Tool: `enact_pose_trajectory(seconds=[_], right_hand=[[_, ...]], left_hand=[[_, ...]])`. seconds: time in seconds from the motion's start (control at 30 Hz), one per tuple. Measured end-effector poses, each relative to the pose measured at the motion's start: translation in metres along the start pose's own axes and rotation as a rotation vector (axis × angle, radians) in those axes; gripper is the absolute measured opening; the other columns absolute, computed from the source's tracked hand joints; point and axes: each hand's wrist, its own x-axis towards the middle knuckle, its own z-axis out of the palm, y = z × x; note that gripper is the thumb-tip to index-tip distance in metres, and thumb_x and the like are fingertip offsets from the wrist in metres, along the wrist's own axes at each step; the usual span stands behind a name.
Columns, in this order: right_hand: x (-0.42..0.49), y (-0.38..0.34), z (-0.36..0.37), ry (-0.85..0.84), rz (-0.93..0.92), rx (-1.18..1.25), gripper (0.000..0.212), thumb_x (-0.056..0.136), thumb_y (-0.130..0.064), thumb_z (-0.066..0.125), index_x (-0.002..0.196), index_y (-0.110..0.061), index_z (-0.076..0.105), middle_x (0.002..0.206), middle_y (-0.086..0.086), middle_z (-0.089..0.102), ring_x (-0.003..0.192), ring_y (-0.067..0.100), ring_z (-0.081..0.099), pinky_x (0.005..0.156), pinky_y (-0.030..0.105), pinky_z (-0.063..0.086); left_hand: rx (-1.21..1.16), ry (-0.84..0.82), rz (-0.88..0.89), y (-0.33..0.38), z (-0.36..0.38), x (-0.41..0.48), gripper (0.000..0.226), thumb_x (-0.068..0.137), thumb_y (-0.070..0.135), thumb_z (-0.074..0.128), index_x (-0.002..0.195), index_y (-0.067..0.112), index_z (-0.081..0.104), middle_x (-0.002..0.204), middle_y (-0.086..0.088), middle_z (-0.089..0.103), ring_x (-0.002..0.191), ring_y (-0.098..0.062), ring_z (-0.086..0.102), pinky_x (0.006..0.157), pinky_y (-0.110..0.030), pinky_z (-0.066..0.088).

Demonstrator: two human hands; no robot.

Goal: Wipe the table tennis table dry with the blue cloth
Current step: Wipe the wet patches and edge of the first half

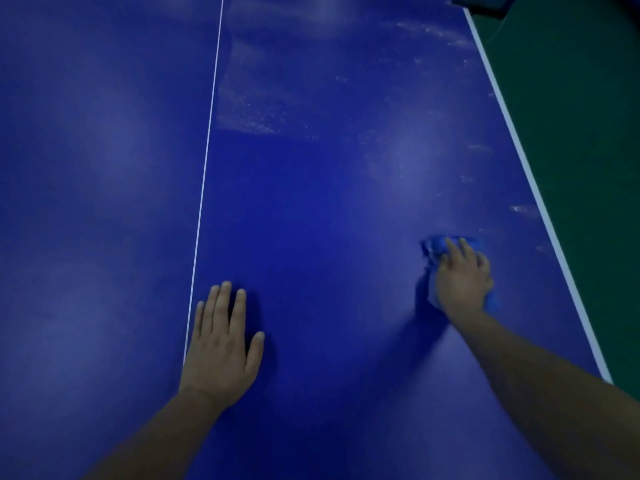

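A dim blue table tennis table (311, 220) fills nearly the whole view, with soft glare patches on its sheen. Toward the left a thin white centre line (204, 174) runs away from the person. Just right of that line the left hand (221, 344) lies flat on the bare surface, fingers straight and holding nothing, apparently as a brace.

Beyond that hand and farther up the table, a pale filmy wet patch (249, 112) shows, with speckled streaks trailing off to the right.

The right hand (462, 278) lies palm down on the blue cloth (434, 249), fingers laid across the top and pressing it to the table rather than pinching it; the thumb is hidden. The cloth is bunched under the palm, with folds spilling out past the fingertips and behind the wrist. It looks soft, light and limp, likely to crumple and slide easily on the slick top, so a broad flat palm over its middle suits it best.

Small droplets (521, 208) sit just beyond the cloth toward the white edge line (519, 161), which lies near the hand's outer side. Past it is green floor (581, 133).

No brand, label or writing can be read.
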Motion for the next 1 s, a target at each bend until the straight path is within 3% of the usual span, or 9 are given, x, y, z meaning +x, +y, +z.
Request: enact_pose_trajectory(seconds=[0.1, 0.2, 0.27, 0.33, 0.4, 0.53, 0.7, 0.83, 1.0], right_hand=[[-0.029, -0.021, -0.008, -0.017, 0.081, 0.01, 0.046, 0.098, -0.032, 0.041, 0.139, -0.023, 0.059, 0.154, 0.0, 0.045, 0.138, 0.038, 0.038, 0.107, 0.061, 0.035], [-0.1, -0.084, 0.013, 0.055, -0.176, 0.067, 0.05, 0.089, -0.04, 0.038, 0.127, -0.028, 0.067, 0.144, 0.0, 0.057, 0.132, 0.038, 0.049, 0.102, 0.059, 0.042], [-0.16, -0.113, 0.026, -0.054, -0.382, 0.009, 0.046, 0.098, -0.047, 0.036, 0.136, -0.034, 0.058, 0.152, -0.007, 0.047, 0.143, 0.029, 0.036, 0.112, 0.056, 0.033], [-0.186, -0.107, 0.025, -0.121, -0.502, 0.027, 0.044, 0.102, -0.048, 0.033, 0.14, -0.038, 0.052, 0.156, -0.011, 0.041, 0.148, 0.024, 0.028, 0.116, 0.052, 0.026], [-0.167, -0.081, 0.022, -0.113, -0.541, -0.018, 0.044, 0.1, -0.044, 0.034, 0.139, -0.038, 0.053, 0.155, -0.009, 0.043, 0.145, 0.026, 0.033, 0.112, 0.053, 0.033], [-0.092, 0.016, 0.006, -0.052, -0.177, -0.062, 0.047, 0.094, -0.039, 0.038, 0.134, -0.031, 0.061, 0.148, -0.002, 0.053, 0.134, 0.036, 0.048, 0.101, 0.055, 0.044], [-0.033, 0.098, -0.029, -0.132, 0.19, -0.01, 0.045, 0.107, -0.039, 0.035, 0.15, -0.03, 0.044, 0.163, -0.005, 0.028, 0.146, 0.033, 0.024, 0.114, 0.057, 0.027], [-0.115, 0.04, -0.009, 0.013, -0.192, -0.004, 0.044, 0.098, -0.038, 0.04, 0.134, -0.028, 0.062, 0.15, 0.001, 0.05, 0.131, 0.038, 0.047, 0.101, 0.055, 0.044], [-0.199, 0.037, 0.002, -0.154, -0.51, 0.005, 0.043, 0.099, -0.043, 0.04, 0.14, -0.037, 0.052, 0.155, -0.01, 0.042, 0.143, 0.026, 0.037, 0.103, 0.051, 0.041]], left_hand=[[0.002, -0.027, 0.041, 0.019, 0.006, -0.015, 0.072, 0.099, 0.049, 0.028, 0.156, 0.005, 0.024, 0.165, -0.016, 0.014, 0.155, -0.029, 0.005, 0.124, -0.045, 0.001], [-0.051, -0.057, -0.004, 0.044, 0.011, -0.031, 0.071, 0.099, 0.049, 0.029, 0.156, 0.007, 0.026, 0.166, -0.015, 0.013, 0.155, -0.027, 0.003, 0.124, -0.044, -0.002], [-0.071, -0.064, -0.021, 0.058, 0.013, -0.043, 0.071, 0.099, 0.049, 0.029, 0.155, 0.006, 0.029, 0.165, -0.014, 0.014, 0.155, -0.026, 0.002, 0.124, -0.042, -0.003], [-0.072, -0.07, -0.016, 0.071, 0.016, -0.051, 0.07, 0.098, 0.048, 0.03, 0.154, 0.006, 0.031, 0.165, -0.013, 0.013, 0.155, -0.025, 0.002, 0.124, -0.041, -0.003], [-0.072, -0.073, -0.015, 0.075, 0.017, -0.056, 0.07, 0.098, 0.048, 0.03, 0.154, 0.007, 0.031, 0.166, -0.013, 0.013, 0.155, -0.026, 0.002, 0.124, -0.042, -0.002], [-0.057, -0.083, 0.037, 0.101, 0.025, -0.058, 0.068, 0.099, 0.048, 0.03, 0.155, 0.009, 0.03, 0.166, -0.014, 0.013, 0.155, -0.027, 0.001, 0.123, -0.045, -0.002], [-0.063, -0.082, 0.035, 0.138, 0.039, -0.056, 0.067, 0.099, 0.046, 0.032, 0.154, 0.008, 0.031, 0.165, -0.016, 0.015, 0.155, -0.029, 0.003, 0.124, -0.047, -0.001], [-0.041, -0.084, 0.066, 0.157, 0.042, -0.066, 0.067, 0.098, 0.046, 0.031, 0.153, 0.008, 0.034, 0.165, -0.017, 0.017, 0.154, -0.03, 0.007, 0.123, -0.048, 0.002], [0.026, -0.069, 0.136, 0.18, 0.044, -0.067, 0.067, 0.096, 0.043, 0.034, 0.151, 0.005, 0.038, 0.161, -0.019, 0.024, 0.152, -0.033, 0.015, 0.124, -0.048, 0.004]])
